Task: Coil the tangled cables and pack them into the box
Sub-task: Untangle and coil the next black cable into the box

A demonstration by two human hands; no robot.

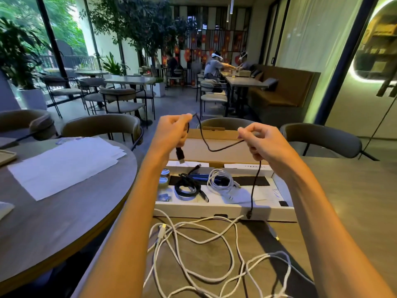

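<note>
Head view: the left hand [171, 134] and right hand [265, 144] both pinch the black cable [217, 149] above the box [193, 209], and its hanging end, near the white tangle [161, 233], may catch there while coiling.

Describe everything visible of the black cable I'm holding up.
The thin black cable is held in the air above the open white cardboard box. The left hand pinches it near its USB plug, which hangs below; it sags between the hands, then drops from the right hand to the box's front wall.
</note>
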